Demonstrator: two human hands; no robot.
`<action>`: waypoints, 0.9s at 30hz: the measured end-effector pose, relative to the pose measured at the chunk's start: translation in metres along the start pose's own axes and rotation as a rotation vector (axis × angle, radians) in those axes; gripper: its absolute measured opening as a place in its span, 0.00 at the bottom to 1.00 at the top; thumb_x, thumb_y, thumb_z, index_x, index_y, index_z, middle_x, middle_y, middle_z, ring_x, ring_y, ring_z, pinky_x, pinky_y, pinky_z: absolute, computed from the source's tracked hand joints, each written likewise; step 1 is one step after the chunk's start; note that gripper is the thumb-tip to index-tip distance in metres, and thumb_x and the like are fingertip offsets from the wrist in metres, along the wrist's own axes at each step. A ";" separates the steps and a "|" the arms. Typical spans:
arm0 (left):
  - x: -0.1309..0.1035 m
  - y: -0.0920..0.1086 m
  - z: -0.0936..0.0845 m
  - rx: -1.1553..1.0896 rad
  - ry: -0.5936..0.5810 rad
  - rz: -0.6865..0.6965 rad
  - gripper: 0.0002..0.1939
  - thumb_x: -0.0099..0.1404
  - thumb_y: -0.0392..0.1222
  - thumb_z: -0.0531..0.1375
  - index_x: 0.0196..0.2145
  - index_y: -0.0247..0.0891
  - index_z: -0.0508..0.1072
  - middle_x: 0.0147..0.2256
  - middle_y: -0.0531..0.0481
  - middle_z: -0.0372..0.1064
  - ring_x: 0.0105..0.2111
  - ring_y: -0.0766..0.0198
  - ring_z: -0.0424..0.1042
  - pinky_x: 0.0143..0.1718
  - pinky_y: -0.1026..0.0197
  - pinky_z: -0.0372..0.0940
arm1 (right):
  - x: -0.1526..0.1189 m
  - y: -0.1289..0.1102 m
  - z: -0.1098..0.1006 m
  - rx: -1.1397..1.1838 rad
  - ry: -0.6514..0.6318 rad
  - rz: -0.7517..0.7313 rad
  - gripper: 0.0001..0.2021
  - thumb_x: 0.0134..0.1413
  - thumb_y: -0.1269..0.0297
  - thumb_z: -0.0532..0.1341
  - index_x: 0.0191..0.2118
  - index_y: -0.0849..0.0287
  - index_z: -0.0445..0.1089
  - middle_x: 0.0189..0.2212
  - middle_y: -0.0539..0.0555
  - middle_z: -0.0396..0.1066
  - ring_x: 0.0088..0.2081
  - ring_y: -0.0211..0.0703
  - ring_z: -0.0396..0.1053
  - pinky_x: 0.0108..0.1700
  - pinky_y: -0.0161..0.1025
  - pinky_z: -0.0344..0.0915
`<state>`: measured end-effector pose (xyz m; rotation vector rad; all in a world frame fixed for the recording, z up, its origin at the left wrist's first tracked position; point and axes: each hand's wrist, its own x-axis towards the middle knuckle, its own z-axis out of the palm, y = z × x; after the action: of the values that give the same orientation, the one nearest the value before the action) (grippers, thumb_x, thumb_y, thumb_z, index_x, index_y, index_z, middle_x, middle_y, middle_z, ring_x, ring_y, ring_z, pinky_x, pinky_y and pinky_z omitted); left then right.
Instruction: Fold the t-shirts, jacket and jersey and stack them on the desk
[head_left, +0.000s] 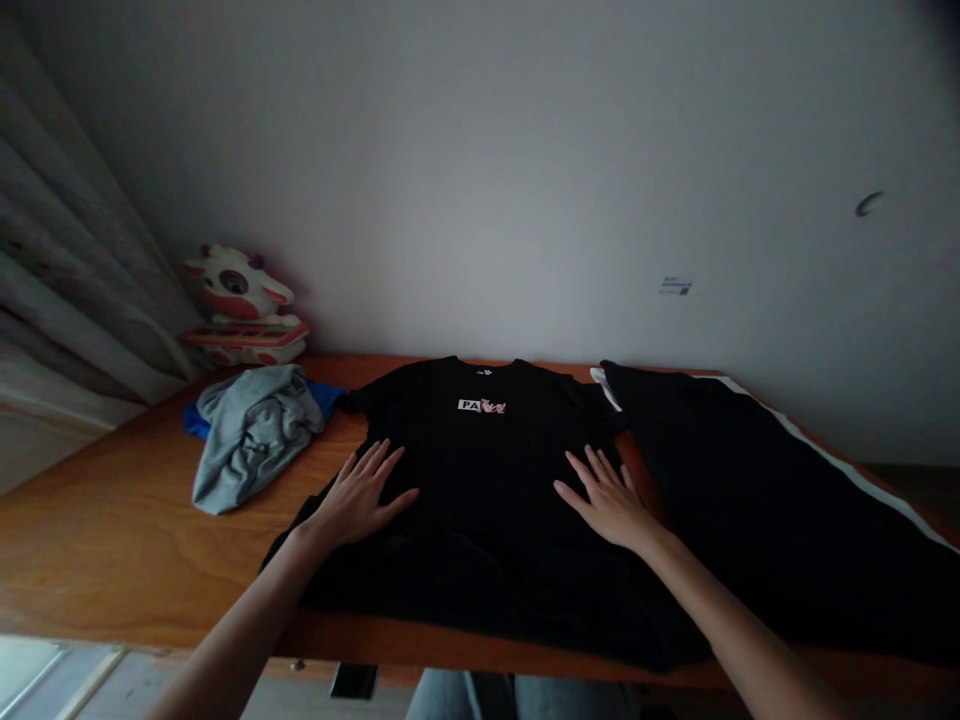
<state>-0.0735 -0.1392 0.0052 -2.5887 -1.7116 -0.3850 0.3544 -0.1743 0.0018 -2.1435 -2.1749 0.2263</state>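
Observation:
A black T-shirt [480, 480] lies spread out face up on the wooden table, its collar toward the wall. A small white and pink print with the letters "PA" shows on its chest. My left hand [361, 495] rests flat on the shirt's left side, fingers spread. On the right side of the shirt lies my right hand [606, 497], also flat with fingers apart. Neither hand holds anything. The lower part of the shirt is slightly rumpled near the table's front edge.
Black trousers [757, 480] with a white side stripe lie at the right, close to the shirt's sleeve. Crumpled grey clothing [255, 430] and a blue cloth [325, 398] sit at the left. Behind them stands a cow-shaped toy [244, 300] on the wooden table [135, 530], near a curtain [75, 240].

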 end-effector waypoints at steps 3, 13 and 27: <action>-0.006 0.001 0.000 0.019 0.024 -0.039 0.40 0.67 0.68 0.54 0.66 0.37 0.66 0.68 0.34 0.56 0.69 0.40 0.55 0.66 0.35 0.53 | 0.000 0.009 0.005 0.003 -0.007 -0.018 0.39 0.66 0.34 0.42 0.74 0.52 0.48 0.75 0.62 0.41 0.74 0.57 0.39 0.71 0.63 0.38; 0.060 0.007 -0.004 -0.023 0.076 0.027 0.28 0.72 0.57 0.51 0.60 0.37 0.71 0.69 0.36 0.57 0.69 0.42 0.55 0.67 0.37 0.53 | 0.035 0.010 -0.024 -0.042 0.089 -0.080 0.29 0.68 0.41 0.47 0.56 0.54 0.74 0.59 0.63 0.70 0.59 0.59 0.69 0.61 0.58 0.61; 0.083 0.034 0.026 0.023 -0.151 -0.098 0.41 0.71 0.70 0.43 0.72 0.43 0.54 0.73 0.36 0.41 0.72 0.33 0.42 0.65 0.23 0.41 | 0.089 0.030 0.006 -0.007 0.065 0.130 0.38 0.66 0.37 0.42 0.72 0.54 0.53 0.74 0.63 0.45 0.74 0.61 0.41 0.69 0.69 0.40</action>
<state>-0.0070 -0.0740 0.0020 -2.5852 -1.8832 -0.1732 0.3814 -0.0849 -0.0131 -2.2652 -2.0074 0.1554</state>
